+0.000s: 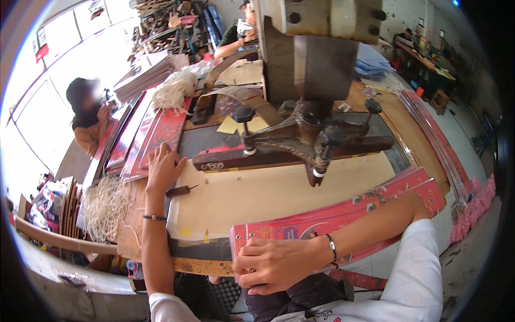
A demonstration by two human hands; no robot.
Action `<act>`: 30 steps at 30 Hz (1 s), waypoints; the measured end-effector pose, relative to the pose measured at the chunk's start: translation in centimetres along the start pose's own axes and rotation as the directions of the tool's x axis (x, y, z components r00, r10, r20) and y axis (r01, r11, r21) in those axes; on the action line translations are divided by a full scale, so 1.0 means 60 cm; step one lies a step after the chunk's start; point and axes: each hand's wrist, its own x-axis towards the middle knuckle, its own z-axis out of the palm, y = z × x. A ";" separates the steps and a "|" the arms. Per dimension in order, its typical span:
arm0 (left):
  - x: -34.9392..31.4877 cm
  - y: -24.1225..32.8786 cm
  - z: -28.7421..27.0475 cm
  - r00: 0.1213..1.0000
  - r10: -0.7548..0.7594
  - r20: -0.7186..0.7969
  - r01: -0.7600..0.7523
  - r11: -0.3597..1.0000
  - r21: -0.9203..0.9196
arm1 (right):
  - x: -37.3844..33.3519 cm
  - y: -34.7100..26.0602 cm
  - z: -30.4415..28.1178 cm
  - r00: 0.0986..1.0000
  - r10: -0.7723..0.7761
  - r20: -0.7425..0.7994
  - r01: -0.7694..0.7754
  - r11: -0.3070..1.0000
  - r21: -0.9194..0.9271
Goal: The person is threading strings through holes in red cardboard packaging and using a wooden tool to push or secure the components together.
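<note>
As the left end of a stack of red printed sheets (316,217) is gripped by the right hand (271,263), whose fingers are curled over it, the stack is laid aslant across the near right edge of the tabletop (201,266) and is partly covered by the right forearm. The left hand (163,167) is placed at the near right corner of a pile of red panels (161,129), its fingers bent and parted; whether anything is pinched beneath them cannot be told. A cream sheet (225,198) is spread between the hands, and a dark-handled pointed tool (179,191) is laid at its left edge. Above the sheet's far side, a dark metal bar (279,153) is carried by a press (322,70). A bundle of white strings (174,91) is laid on the panels, and a heap of pale strings (107,206) is seen near the left forearm
</note>
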 end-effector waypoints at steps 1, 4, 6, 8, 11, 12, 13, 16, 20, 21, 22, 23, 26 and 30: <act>0.003 0.001 0.006 1.000 -0.015 0.004 0.016 0.999 -0.048 | -0.003 0.002 0.000 0.999 0.028 -0.026 -0.028 1.000 0.001; 0.007 0.013 0.002 1.000 -0.017 0.001 0.016 0.986 -0.164 | -0.004 -0.001 -0.008 0.996 0.090 -0.025 -0.090 0.996 0.000; 0.004 0.008 0.012 0.999 0.035 0.004 -0.034 0.990 -0.134 | -0.006 0.002 0.004 0.990 0.115 0.077 -0.116 0.993 0.002; 0.002 0.003 0.024 0.998 0.063 0.006 -0.062 0.990 -0.125 | -0.009 -0.002 0.000 0.993 0.121 0.001 -0.121 0.992 0.036; 0.002 -0.005 0.023 0.999 0.030 -0.018 -0.033 0.983 -0.179 | -0.007 0.010 0.005 0.996 0.060 0.067 -0.058 0.998 -0.031; 0.003 -0.003 0.022 1.000 -0.003 -0.010 0.001 0.973 -0.230 | -0.009 0.013 0.010 0.991 0.041 0.124 -0.034 0.998 -0.059; 0.005 -0.001 0.023 0.999 -0.036 0.001 0.035 0.959 -0.280 | -0.012 0.014 0.014 0.996 0.058 0.069 -0.054 0.997 -0.052; 0.008 -0.004 0.027 0.999 -0.040 0.015 0.043 0.958 -0.284 | -0.013 0.012 0.014 0.998 0.056 0.010 -0.056 0.998 -0.031; 0.006 -0.008 0.041 0.999 -0.032 0.017 0.036 0.964 -0.262 | -0.019 0.019 0.017 0.988 0.045 0.147 -0.040 0.998 -0.038; 0.007 -0.008 0.039 0.999 -0.033 0.009 0.035 0.969 -0.243 | -0.016 0.020 0.015 0.986 0.045 0.162 -0.038 0.998 -0.042; 0.006 -0.005 0.039 1.000 -0.025 -0.003 0.024 0.961 -0.277 | -0.017 0.018 0.015 0.998 0.034 0.061 -0.031 0.999 -0.045; 0.000 -0.018 0.034 1.000 -0.012 -0.006 0.010 0.964 -0.266 | -0.012 0.013 0.014 0.999 0.004 -0.036 -0.006 0.999 -0.051; 0.006 -0.008 0.014 0.990 0.066 0.126 -0.044 0.984 -0.174 | -0.014 0.014 0.017 0.999 0.010 0.034 -0.007 0.997 -0.081; 0.003 0.001 0.019 0.985 0.021 0.170 -0.001 0.994 -0.113 | -0.017 0.016 0.022 0.993 -0.013 -0.121 0.009 1.000 -0.029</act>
